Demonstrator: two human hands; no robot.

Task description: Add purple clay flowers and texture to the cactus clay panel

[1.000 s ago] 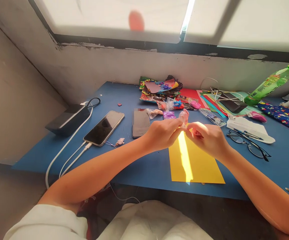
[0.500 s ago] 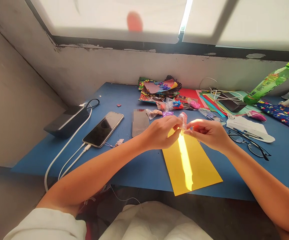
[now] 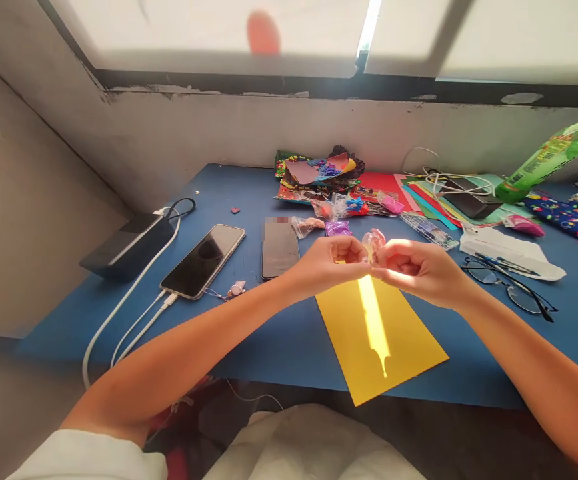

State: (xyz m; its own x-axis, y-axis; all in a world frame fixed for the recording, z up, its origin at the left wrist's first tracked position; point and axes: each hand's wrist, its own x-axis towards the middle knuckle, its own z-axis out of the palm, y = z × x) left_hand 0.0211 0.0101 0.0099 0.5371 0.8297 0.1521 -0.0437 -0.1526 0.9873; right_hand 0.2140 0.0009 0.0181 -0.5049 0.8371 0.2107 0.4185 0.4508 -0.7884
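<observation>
Between my two hands is a small clear plastic bag (image 3: 373,241) with something pinkish inside. My left hand (image 3: 336,260) pinches its left edge with thumb and fingers. From the other side my right hand (image 3: 421,268) grips the bag with thumb and curled fingers, and the two thumbs nearly meet. Below both hands lies a yellow sheet (image 3: 403,340), crossed by a strip of sunlight. Just behind the left hand are a purple packet (image 3: 337,229) and a clear bag with a peach-coloured lump (image 3: 309,227).
A phone (image 3: 203,260) on cables, a second phone (image 3: 279,248) and a black device (image 3: 129,243) lie to the left. Craft packets (image 3: 319,170) are piled at the back. Glasses (image 3: 511,287), a white paper packet (image 3: 513,253) and a leaning green bottle (image 3: 551,157) are at right.
My hands have turned at the bag's neck, with the thumbs drawn closer together. The bag now looks wider and sits lower between them. The view has shifted slightly.
</observation>
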